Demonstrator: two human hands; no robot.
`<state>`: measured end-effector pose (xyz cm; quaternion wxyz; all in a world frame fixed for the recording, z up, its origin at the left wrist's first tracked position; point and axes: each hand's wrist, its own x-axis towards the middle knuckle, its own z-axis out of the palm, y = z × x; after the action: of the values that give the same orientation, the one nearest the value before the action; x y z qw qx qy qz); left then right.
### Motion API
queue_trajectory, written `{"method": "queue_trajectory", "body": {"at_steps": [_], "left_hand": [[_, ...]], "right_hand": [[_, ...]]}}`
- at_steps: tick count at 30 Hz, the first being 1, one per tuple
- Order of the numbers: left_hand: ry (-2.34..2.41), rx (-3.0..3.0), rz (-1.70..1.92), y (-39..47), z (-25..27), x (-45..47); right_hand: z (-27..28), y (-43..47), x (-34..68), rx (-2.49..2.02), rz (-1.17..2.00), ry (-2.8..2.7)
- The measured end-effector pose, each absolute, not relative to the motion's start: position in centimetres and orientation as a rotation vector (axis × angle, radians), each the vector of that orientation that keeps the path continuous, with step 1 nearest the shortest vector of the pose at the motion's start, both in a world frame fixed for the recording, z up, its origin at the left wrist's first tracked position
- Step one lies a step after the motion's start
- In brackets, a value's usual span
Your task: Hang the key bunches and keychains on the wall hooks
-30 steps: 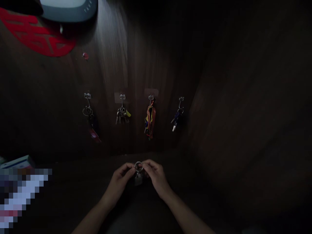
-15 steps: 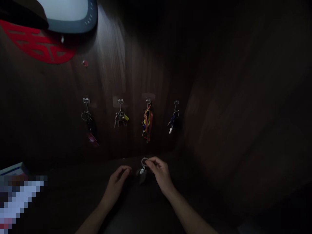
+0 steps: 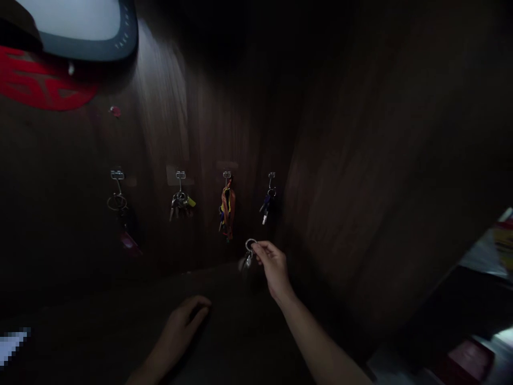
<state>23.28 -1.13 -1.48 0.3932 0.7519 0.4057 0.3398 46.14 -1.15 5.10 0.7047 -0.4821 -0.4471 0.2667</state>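
My right hand point(image 3: 273, 263) pinches the metal ring of a bunch of keys point(image 3: 247, 260) between thumb and fingertips. The keys dangle from the ring, below and right of a hook holding an orange and yellow lanyard point(image 3: 227, 209). Above my right hand, dark keys with a white tip point(image 3: 266, 206) hang on the rightmost hook point(image 3: 271, 176). Low and to the left, my left hand point(image 3: 180, 326) is empty, loosely curved, with a gap between thumb and index finger. It hovers over or rests on the dark surface; I cannot tell which.
More keys point(image 3: 181, 203) with a yellow tag hang on another hook, and a keyring with a pink tag point(image 3: 130, 243) is at the far left. A cap point(image 3: 90, 48) and a red cutout point(image 3: 52, 93) are upper left. A dark wooden panel point(image 3: 360, 187) stands on the right.
My right hand has raised the keys toward the rightmost hook. My left hand has dropped lower, away from the keys. The view has turned right, bringing items at the right edge into sight.
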Motion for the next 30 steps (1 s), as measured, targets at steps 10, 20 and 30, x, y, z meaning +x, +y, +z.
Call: {"method": "queue_trajectory", "body": {"at_steps": [10, 20, 30], "left_hand": [[1.033, 1.925, 0.881, -1.0, -1.8, 23.4], [1.054, 1.917, 0.843, -0.9, -1.5, 23.5], [1.071, 1.974, 0.831, -0.7, -2.3, 23.5]], "right_hand": [[10.4, 0.8, 49.4, -0.992, 0.363, -0.918], [14.3, 3.2, 51.7, -0.928, 0.263, -0.861], [15.9, 5.1, 52.1, -0.95, 0.28, -0.783]]}}
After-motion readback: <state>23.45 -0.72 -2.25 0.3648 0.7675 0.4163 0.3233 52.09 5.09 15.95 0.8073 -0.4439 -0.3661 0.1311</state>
